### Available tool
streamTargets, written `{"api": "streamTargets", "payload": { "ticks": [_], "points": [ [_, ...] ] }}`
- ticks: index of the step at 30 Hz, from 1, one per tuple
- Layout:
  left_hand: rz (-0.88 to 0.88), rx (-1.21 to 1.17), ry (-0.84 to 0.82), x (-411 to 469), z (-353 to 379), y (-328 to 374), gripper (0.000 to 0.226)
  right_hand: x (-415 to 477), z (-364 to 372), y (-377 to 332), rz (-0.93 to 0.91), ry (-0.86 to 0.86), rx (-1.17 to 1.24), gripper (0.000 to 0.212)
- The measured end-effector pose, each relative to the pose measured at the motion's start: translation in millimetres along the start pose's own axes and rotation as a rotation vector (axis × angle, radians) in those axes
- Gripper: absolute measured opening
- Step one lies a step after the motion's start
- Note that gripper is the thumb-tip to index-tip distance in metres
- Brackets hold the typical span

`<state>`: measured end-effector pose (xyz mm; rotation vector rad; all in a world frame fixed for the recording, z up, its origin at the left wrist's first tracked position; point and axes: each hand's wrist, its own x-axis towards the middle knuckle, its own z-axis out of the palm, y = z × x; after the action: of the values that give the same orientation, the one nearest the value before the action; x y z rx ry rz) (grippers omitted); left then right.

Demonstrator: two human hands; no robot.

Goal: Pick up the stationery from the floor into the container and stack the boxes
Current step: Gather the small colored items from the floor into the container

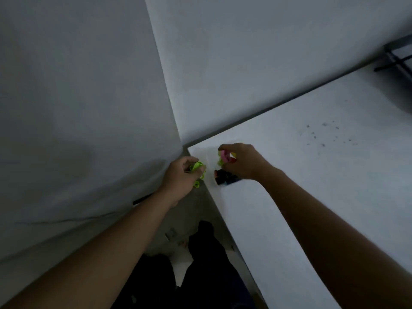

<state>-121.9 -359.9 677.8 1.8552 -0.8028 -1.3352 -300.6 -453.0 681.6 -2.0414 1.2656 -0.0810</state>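
My left hand [181, 175] is closed around several small neon-green stationery pieces [198, 171], held just off the corner of the white table [312, 166]. Over that corner, my right hand [243, 162] grips a bunch of small coloured pieces [225, 157], pink, yellow-green and red. A small black object [224, 177] lies on the table right under my right hand, partly hidden by the palm. No container or boxes are in view.
White walls meet in a corner behind the table. A narrow strip of grey floor [200, 210] runs between the left wall and the table, with small items [170, 234] on it. My dark trouser legs [200, 264] are below. A black metal frame [399, 54] stands far right.
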Motion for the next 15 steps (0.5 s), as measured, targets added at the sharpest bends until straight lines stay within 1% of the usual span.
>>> {"api": "streamTargets", "payload": {
  "ticks": [3,5,7,10,12,15],
  "points": [
    [0.004,0.037,0.018,6,8,5,0.030,12,7,4,-0.031,-0.138,-0.094,0.040],
    [0.000,0.056,0.023,10,12,8,0.031,16,9,7,-0.033,-0.167,-0.099,0.044],
    [-0.015,0.066,0.029,12,14,8,0.031,17,11,9,-0.062,-0.198,-0.061,0.044],
    [-0.021,0.086,0.037,14,17,7,0.032,17,10,16,-0.074,-0.220,-0.029,0.050],
    [-0.025,0.098,0.048,15,18,6,0.032,17,10,21,-0.068,-0.205,-0.025,0.055],
    [-0.028,0.103,0.054,15,17,4,0.033,18,8,24,-0.064,-0.189,-0.009,0.057]
  ]
}}
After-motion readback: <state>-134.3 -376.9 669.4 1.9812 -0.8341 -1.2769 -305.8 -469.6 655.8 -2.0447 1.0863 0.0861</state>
